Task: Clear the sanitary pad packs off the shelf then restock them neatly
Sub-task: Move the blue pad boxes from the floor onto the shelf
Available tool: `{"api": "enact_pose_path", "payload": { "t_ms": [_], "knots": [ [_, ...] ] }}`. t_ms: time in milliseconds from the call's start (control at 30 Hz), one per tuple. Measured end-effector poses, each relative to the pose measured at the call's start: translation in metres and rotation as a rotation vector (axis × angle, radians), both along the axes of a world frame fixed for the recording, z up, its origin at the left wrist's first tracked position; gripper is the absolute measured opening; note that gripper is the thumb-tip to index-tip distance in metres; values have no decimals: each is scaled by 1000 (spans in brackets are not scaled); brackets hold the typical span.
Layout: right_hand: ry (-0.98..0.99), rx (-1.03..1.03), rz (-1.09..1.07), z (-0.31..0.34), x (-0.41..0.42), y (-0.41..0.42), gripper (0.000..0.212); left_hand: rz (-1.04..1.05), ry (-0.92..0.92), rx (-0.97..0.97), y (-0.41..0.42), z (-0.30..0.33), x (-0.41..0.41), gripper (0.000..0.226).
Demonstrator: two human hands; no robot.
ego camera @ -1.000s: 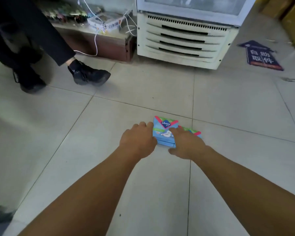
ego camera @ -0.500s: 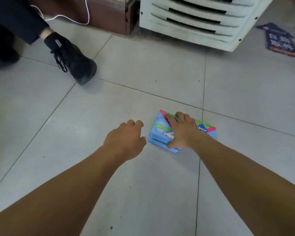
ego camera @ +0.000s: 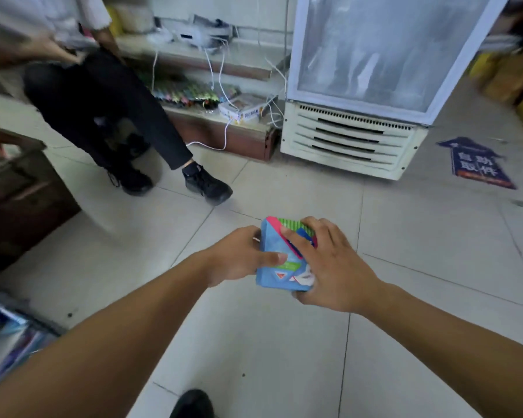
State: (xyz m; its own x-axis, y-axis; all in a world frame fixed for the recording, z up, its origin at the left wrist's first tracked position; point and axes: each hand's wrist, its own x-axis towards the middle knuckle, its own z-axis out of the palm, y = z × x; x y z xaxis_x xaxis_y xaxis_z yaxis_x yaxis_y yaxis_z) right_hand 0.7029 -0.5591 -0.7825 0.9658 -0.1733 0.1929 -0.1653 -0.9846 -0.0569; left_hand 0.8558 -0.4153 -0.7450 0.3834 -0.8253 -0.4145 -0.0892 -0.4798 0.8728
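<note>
Both hands hold a small stack of sanitary pad packs (ego camera: pixel 280 260) up in the air above the tiled floor (ego camera: pixel 254 351), in front of the person's body. The left hand (ego camera: pixel 239 256) is closed on the stack's left edge, thumb lying across the blue front face. The right hand (ego camera: pixel 326 267) wraps the right side, fingers spread over the top and the pink and green corner. How many packs are in the stack cannot be told, since only the front one and a striped edge behind it show. These look like soft plastic-wrapped packs, probably light and a little squashy, with a slick film that could let one slide off another. Pressing them together from both flat sides, as now, seems the safest hold; a pinch at one corner would likely crumple the wrap or let the rear pack slip out. A glass-door fridge (ego camera: pixel 363 86) stands well apart ahead, and another person's legs and black shoes (ego camera: pixel 207 184) are to the left. The shelf to be restocked is not clearly in view.
</note>
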Motion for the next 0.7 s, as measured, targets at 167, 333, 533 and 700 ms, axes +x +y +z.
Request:
{"api": "enact_pose_path", "payload": {
  "t_ms": [167,333,533,700],
  "knots": [
    [-85,49,88,86,-24,67,101,158,68,-181,88,67,-32,35],
    [-218,364,-59,121,-46,145,85,236,-50,-246,182,106,-46,39],
    [-278,849,-144,153,-32,224,46,380,-178,-286,284,143,-62,33],
    [-257,951,61,172,-5,281,33,528,-305,-287,345,160,-75,37]
  ]
}}
